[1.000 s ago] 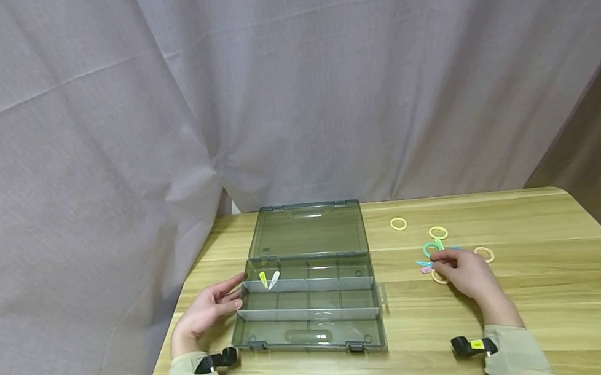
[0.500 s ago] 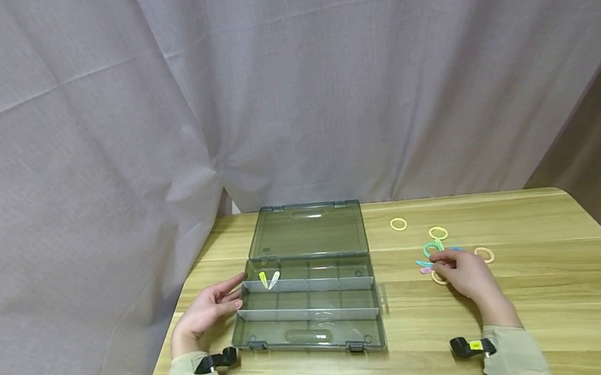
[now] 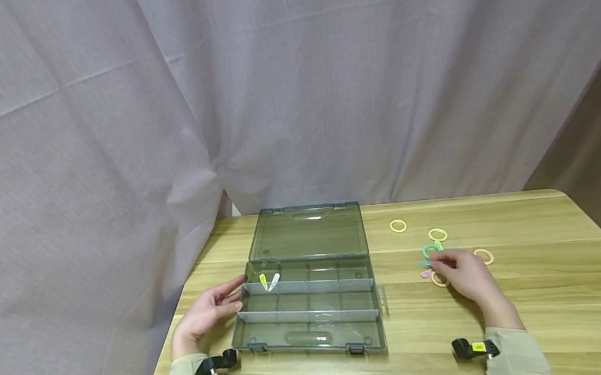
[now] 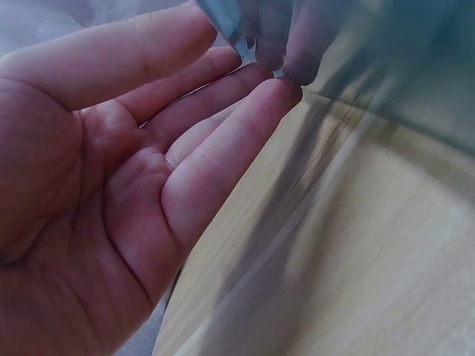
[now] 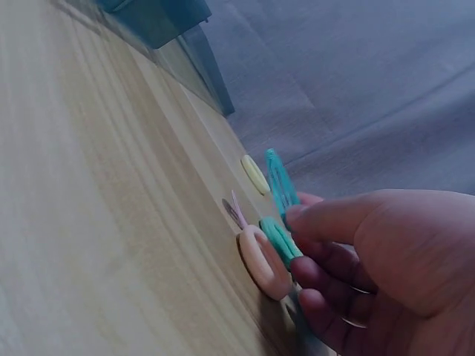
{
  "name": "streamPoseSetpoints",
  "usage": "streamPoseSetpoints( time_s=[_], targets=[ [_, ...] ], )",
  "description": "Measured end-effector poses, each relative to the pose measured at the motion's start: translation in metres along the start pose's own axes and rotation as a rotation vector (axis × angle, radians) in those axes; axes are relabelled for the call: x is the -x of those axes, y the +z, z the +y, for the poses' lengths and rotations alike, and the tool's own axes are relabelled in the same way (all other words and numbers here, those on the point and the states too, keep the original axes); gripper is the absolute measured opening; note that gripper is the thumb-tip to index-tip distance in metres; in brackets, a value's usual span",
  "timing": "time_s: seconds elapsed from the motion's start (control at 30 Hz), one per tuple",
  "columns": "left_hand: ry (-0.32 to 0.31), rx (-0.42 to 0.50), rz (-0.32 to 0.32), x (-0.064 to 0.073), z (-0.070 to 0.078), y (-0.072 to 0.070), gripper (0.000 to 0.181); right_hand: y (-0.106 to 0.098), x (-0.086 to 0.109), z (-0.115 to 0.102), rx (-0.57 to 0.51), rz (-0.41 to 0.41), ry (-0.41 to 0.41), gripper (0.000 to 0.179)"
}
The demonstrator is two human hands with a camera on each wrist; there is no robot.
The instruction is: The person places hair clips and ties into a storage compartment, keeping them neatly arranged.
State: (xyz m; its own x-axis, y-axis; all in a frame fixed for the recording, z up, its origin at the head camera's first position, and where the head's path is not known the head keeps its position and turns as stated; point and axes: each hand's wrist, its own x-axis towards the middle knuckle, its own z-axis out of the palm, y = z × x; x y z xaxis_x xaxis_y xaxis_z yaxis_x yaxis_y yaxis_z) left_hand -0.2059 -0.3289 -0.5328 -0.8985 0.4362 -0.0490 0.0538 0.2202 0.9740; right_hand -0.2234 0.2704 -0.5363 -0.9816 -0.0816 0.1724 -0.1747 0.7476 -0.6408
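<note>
My right hand [image 3: 465, 274] pinches a blue snap hair clip [image 5: 280, 182] between thumb and forefinger, its tip pointing away from the fingers. Around it lie a pink hair clip [image 3: 426, 273], a green hair tie [image 3: 426, 252], a green clip [image 3: 438, 245] and an orange hair tie [image 5: 260, 263]. At the left, my left hand [image 3: 206, 313] has its fairly straight fingers [image 4: 215, 159] and thumb against the left wall of a grey see-through divided box [image 3: 310, 348]. A yellow clip [image 3: 263, 279] and a white clip [image 3: 274, 279] sit in the box's back row.
The box's lid [image 3: 308, 230] lies folded back toward the curtain [image 3: 289, 90]. Two yellow hair ties [image 3: 398, 221] [image 3: 437, 229] lie at the back of the wooden table [image 3: 438, 370]. Another orange hair tie [image 3: 491, 256] lies beyond the right hand.
The blue clip has risen slightly in my right hand's pinch, and more of the pink clip shows. My left hand stays at the box.
</note>
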Motion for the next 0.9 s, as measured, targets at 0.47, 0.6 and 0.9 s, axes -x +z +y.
streamPoseSetpoints(
  time_s=[0.47,0.6,0.9],
  targets=[
    [-0.004,0.009,0.012,0.001,-0.001,0.001,0.071,0.002,-0.005,-0.009,-0.221,0.076,0.098,0.032],
    [-0.008,0.013,0.011,0.000,-0.001,0.001,0.070,0.002,-0.006,-0.011,-0.396,0.094,0.139,0.038],
    [-0.007,0.019,-0.004,-0.001,0.001,0.001,0.070,-0.001,-0.005,-0.015,-0.614,0.145,0.230,0.045]
  ],
)
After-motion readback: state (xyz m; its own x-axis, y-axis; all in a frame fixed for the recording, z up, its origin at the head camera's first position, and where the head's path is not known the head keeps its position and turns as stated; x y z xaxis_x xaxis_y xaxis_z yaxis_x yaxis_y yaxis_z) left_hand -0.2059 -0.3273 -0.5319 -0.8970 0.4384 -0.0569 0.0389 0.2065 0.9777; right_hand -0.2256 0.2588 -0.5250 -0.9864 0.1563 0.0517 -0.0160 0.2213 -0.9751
